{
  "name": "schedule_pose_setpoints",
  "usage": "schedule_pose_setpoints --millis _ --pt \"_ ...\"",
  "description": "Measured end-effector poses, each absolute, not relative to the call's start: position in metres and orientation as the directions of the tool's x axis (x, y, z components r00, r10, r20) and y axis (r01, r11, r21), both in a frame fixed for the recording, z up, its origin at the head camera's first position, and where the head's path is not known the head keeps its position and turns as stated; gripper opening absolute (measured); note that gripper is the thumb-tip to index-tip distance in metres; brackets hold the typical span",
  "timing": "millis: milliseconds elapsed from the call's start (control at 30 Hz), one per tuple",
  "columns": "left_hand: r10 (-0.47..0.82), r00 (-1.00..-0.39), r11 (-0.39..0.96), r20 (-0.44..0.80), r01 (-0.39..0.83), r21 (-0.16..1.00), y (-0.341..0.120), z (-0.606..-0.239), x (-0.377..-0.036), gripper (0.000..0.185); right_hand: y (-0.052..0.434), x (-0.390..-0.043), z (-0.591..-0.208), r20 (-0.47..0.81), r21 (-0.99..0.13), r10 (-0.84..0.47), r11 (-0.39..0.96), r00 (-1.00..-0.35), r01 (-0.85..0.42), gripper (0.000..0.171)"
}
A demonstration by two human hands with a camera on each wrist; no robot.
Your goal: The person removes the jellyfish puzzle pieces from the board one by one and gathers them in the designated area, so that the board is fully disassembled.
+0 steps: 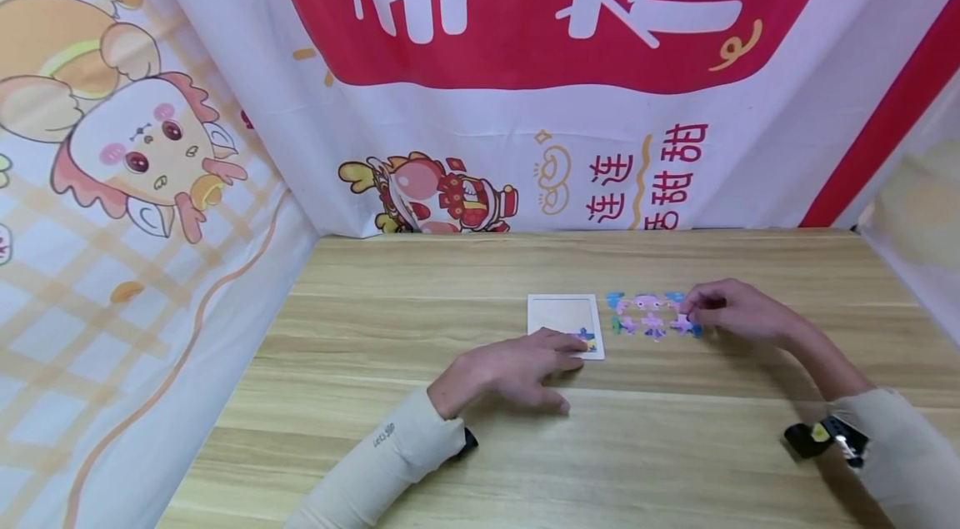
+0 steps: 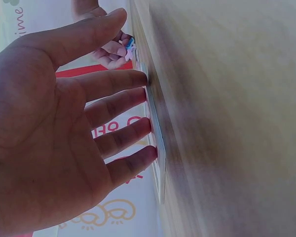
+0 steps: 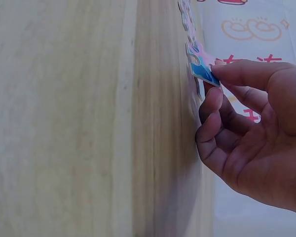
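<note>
A white square puzzle tray (image 1: 551, 311) lies on the table, with a few colourful jigsaw pieces (image 1: 584, 336) in its near right corner. My left hand (image 1: 517, 371) rests its straight, spread fingertips on the tray's near part; in the left wrist view they touch its thin edge (image 2: 160, 165). Right of the tray lie several pink and blue jigsaw pieces (image 1: 651, 321) in rows. At their right end my right hand (image 1: 738, 312) pinches a blue and pink jigsaw piece (image 3: 203, 70) between thumb and index finger, tilted up from the table.
The wooden table (image 1: 360, 329) runs back to a printed curtain (image 1: 450, 121). Another patterned curtain (image 1: 150, 304) hangs along the left side. A dark strap (image 1: 810, 439) sits at the right wrist.
</note>
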State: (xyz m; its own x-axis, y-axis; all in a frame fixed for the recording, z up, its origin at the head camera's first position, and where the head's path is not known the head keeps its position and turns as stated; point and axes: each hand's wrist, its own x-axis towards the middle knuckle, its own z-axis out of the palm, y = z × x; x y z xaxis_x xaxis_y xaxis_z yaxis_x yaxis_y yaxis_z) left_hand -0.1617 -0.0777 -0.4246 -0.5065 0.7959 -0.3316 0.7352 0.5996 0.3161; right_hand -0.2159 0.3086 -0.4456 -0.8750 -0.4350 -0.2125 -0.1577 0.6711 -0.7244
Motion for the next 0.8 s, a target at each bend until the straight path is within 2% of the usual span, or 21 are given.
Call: schedule_pose_setpoints --millis 567,800 --pt "0.8 -0.503 0.593 -0.327 0.743 0.31 -0.0775 -0.4218 -0.1604 0.068 0.3093 -0.2147 -0.45 -0.194 -0.679 -0.416 0.711 -0.888 -0.185 0.016" --pt "0.799 -0.502 0.594 -0.33 0.744 0.306 -0.0781 -0.4218 -0.1605 0.068 0.3071 -0.2139 -0.4497 -0.21 -0.679 -0.398 0.717 -0.893 -0.159 0.016"
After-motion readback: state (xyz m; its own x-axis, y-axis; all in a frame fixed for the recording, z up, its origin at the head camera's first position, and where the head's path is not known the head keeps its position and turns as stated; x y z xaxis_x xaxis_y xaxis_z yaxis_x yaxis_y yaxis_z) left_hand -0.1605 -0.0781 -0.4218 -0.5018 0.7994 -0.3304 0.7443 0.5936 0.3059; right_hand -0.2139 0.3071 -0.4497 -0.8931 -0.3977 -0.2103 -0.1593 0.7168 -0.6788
